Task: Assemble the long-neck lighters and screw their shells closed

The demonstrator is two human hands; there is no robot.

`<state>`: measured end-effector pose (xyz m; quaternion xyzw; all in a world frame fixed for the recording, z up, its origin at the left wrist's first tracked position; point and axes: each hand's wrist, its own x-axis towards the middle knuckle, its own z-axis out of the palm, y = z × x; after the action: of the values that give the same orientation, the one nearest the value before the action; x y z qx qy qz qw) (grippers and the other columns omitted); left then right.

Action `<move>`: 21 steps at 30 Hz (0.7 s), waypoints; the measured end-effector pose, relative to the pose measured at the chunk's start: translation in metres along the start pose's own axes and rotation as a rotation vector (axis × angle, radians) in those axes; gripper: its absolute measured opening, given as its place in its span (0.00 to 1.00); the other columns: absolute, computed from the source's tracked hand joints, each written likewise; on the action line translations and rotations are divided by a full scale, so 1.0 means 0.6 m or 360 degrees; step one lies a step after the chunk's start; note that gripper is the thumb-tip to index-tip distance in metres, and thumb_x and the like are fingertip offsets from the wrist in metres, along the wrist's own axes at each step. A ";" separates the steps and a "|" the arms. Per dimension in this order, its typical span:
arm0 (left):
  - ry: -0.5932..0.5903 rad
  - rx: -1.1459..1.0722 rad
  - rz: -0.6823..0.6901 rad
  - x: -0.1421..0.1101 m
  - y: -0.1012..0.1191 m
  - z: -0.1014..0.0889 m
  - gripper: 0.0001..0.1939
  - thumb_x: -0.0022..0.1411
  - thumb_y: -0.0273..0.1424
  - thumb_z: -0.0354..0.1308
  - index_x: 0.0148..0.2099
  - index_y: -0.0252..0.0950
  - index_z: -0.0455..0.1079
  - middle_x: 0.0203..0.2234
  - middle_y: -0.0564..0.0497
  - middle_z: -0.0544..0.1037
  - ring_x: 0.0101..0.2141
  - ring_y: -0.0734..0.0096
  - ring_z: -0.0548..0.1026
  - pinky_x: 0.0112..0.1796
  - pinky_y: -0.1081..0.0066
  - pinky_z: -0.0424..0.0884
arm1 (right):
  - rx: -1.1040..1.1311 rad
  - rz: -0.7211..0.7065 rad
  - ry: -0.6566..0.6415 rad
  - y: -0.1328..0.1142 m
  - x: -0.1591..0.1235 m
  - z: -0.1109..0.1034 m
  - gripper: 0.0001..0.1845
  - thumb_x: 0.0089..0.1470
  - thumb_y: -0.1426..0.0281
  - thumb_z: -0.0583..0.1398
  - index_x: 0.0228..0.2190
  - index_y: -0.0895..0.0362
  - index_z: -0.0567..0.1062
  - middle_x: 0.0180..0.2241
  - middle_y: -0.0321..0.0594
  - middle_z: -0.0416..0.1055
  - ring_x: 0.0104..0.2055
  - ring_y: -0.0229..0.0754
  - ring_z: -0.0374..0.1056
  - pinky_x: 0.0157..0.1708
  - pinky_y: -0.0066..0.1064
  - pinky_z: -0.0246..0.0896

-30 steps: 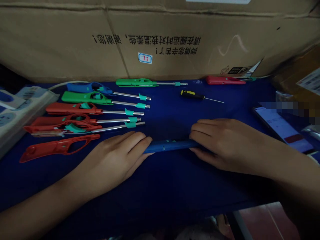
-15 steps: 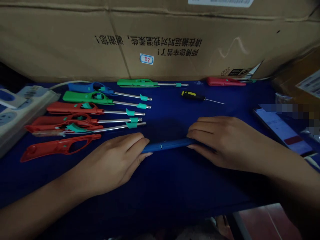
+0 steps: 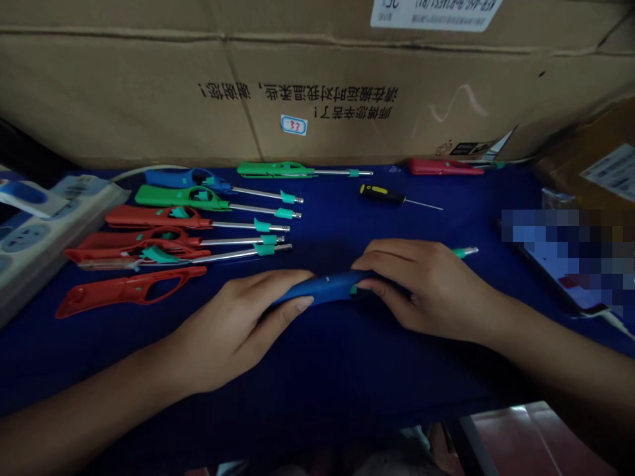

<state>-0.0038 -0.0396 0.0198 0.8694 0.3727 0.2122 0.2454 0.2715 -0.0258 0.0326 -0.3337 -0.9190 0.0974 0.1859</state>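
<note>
The fingers (image 3: 292, 277) of my left hand (image 3: 238, 324) are wrapped round one end of the held blue lighter (image 3: 322, 287), and those of my right hand (image 3: 417, 281) clamp its other end. Under everything runs the bench (image 3: 322, 377), with a cardboard box (image 3: 143, 92) along its far side and a row of lighters (image 3: 159, 217) on the left. The held blue lighter sits between my hands, near the middle; the screwdriver (image 3: 381, 192) lies beyond it, farther right. Past my right hand shows a green-taped metal tip (image 3: 465, 252), probably the lighter's own. I judge the step to be handling this handle two-handed; the next move calls for even pressure left and right, so the casing doesn't twist.
</note>
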 end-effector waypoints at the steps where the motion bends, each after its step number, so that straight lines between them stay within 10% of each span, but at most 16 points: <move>1: -0.0001 -0.0162 -0.0102 0.002 0.003 0.000 0.13 0.74 0.34 0.51 0.57 0.41 0.69 0.33 0.57 0.79 0.30 0.77 0.77 0.33 0.80 0.73 | 0.0045 0.0026 -0.0018 0.002 0.001 0.000 0.12 0.67 0.70 0.55 0.45 0.60 0.76 0.39 0.43 0.75 0.37 0.41 0.72 0.36 0.33 0.65; 5: 0.0023 -0.0460 -0.0291 0.006 0.011 0.009 0.11 0.74 0.34 0.53 0.54 0.43 0.72 0.25 0.60 0.77 0.25 0.81 0.75 0.27 0.83 0.70 | 0.0250 0.0174 -0.0107 -0.002 0.005 0.006 0.12 0.67 0.65 0.56 0.47 0.56 0.75 0.41 0.40 0.75 0.38 0.39 0.72 0.37 0.31 0.65; 15: 0.0211 -0.0104 0.0160 0.001 0.010 0.028 0.12 0.70 0.27 0.57 0.54 0.40 0.71 0.45 0.53 0.81 0.43 0.73 0.80 0.45 0.78 0.74 | 0.0239 0.0306 -0.0228 -0.031 0.007 0.015 0.04 0.64 0.69 0.58 0.38 0.56 0.72 0.35 0.37 0.73 0.34 0.40 0.69 0.32 0.32 0.59; 21: 0.0201 -0.0247 -0.0076 0.014 -0.007 0.016 0.10 0.70 0.32 0.58 0.51 0.39 0.74 0.37 0.55 0.81 0.35 0.75 0.79 0.38 0.78 0.74 | 0.0329 0.0407 -0.0465 -0.006 0.015 -0.020 0.07 0.65 0.68 0.58 0.41 0.53 0.77 0.39 0.37 0.76 0.40 0.41 0.72 0.40 0.32 0.62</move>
<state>0.0042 -0.0335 0.0114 0.8235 0.3906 0.2890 0.2929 0.2677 -0.0222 0.0474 -0.4089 -0.8716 0.2611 0.0702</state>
